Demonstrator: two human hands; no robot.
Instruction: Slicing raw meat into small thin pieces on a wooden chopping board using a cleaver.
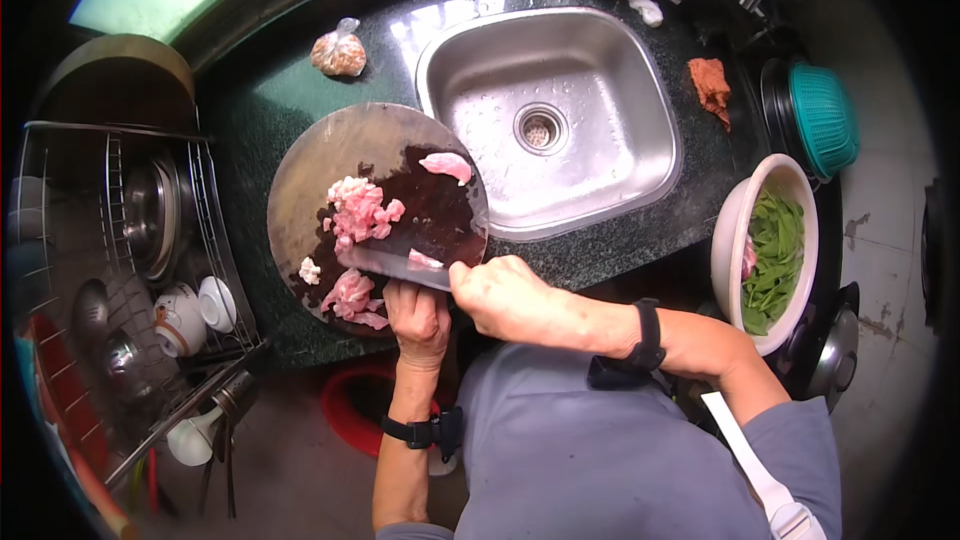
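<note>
A kitchen knife [397, 267] is held by its handle in my right hand [499, 296], its blade lying across the near part of a round cutting board [322, 150]. My left hand [416, 319] rests close behind the blade with fingers bent; whether meat is under the fingertips is hidden. Beyond the blade sits a heap of chopped pink raw meat [361, 211], and a small strip of meat [425, 259] lies beside it. Thin meat pieces [352, 296] are left of my left hand, near a pale bit of fat [310, 271]. One larger meat piece [448, 166] lies at the board's far right.
A steel sink [480, 97] adjoins the board. At right stand a bowl of green leaves [776, 262] and a teal basket [823, 120]. An orange cloth [710, 86] and a tied plastic bag [339, 51] lie on the counter. A wire dish rack [202, 187] borders the left.
</note>
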